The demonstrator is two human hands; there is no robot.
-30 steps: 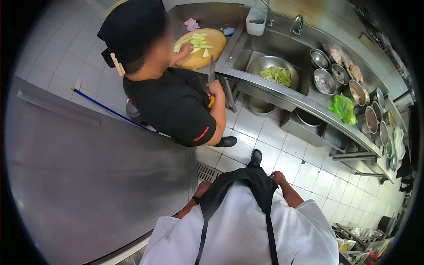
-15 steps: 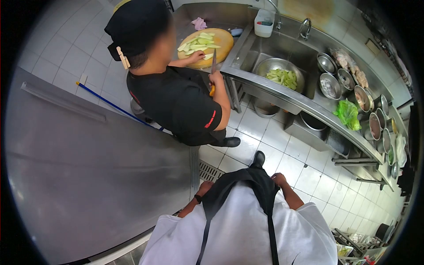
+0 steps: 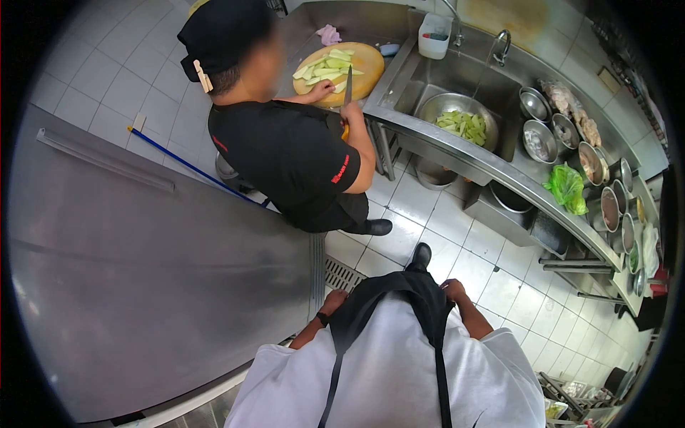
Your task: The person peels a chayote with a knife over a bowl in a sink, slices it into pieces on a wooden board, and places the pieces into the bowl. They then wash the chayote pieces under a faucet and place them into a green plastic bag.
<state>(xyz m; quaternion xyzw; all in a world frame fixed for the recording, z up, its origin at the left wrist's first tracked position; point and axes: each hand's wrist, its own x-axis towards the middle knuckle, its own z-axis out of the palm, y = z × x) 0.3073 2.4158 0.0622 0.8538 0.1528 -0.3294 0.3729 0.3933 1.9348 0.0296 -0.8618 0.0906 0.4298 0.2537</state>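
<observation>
My left hand, with a dark band at the wrist, is at the left edge of the black apron I wear. Its fingers look curled on the cloth and are partly hidden. On the apron's right edge, my right hand has its fingers closed on the fabric. The apron spreads between both hands over my white shirt. Ahead, a co-worker in black holds a knife over a round cutting board with pale green vegetable pieces.
A large metal bowl of cut green pieces sits in the sink. Several steel bowls and a green plastic bag line the counter at right. A big grey metal panel fills the left. A floor drain lies near my feet.
The view has shifted slightly, so the scene sits a little to the right. The co-worker's knife has moved slightly over the board. My hands stay at the apron.
</observation>
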